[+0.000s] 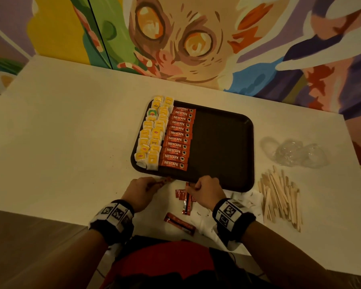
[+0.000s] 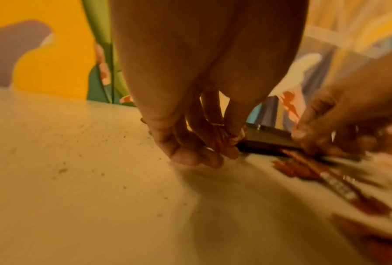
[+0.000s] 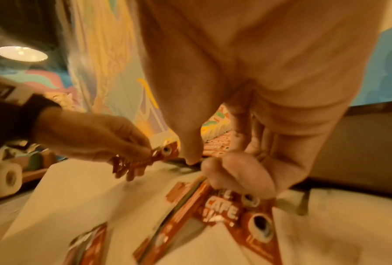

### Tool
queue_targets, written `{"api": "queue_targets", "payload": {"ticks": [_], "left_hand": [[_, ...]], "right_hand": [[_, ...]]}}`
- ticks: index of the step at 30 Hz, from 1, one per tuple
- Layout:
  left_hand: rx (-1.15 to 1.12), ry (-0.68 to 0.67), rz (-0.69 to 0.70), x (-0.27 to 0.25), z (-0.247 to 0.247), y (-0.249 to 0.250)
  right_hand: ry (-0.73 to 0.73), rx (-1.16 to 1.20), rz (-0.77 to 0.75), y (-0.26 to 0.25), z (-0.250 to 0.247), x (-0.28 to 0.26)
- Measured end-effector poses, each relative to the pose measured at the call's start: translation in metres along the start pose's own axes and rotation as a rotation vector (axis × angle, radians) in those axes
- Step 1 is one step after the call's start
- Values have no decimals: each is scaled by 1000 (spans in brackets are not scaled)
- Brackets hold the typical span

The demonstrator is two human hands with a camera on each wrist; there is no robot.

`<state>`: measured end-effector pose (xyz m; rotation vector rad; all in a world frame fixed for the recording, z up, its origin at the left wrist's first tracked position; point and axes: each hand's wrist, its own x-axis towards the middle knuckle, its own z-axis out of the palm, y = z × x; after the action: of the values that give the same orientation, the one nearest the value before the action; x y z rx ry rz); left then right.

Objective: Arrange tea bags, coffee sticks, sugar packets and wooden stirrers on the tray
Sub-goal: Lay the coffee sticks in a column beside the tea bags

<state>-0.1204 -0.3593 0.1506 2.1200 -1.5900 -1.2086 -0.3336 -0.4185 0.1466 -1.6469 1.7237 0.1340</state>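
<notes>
A dark tray (image 1: 223,147) holds two columns of yellow tea bags (image 1: 152,132) at its left and a column of red coffee sticks (image 1: 177,140) beside them. My left hand (image 1: 154,184) pinches one red coffee stick (image 3: 145,159) just off the tray's near edge. To its right, my right hand (image 1: 193,188) pinches the end of another coffee stick (image 3: 190,190) in a loose pile (image 1: 186,200) on the table. Wooden stirrers (image 1: 279,199) lie heaped at the right. White sugar packets (image 1: 251,200) lie by my right wrist.
One more coffee stick (image 1: 179,223) lies near the table's front edge. Crumpled clear plastic (image 1: 296,153) sits right of the tray. The tray's right half is bare. A painted wall stands behind the white table (image 1: 71,132).
</notes>
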Motion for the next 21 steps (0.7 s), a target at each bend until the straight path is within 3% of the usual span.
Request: {"api": "queue_targets", "payload": {"ticks": [7, 10, 13, 17, 21], "left_hand": [[-659, -44, -178, -12, 4, 10], [-786, -60, -199, -17, 6, 14], [-767, -17, -206, -18, 7, 16], [-780, 26, -255, -16, 6, 21], [-856, -46, -268, -19, 1, 28]], "right_hand": [[4, -114, -79, -2, 23, -7], [9, -116, -102, -3, 26, -7], [-25, -54, -111, -2, 24, -8], [-37, 197, -276, -8, 7, -17], [-101, 585, -461, -21, -16, -33]]}}
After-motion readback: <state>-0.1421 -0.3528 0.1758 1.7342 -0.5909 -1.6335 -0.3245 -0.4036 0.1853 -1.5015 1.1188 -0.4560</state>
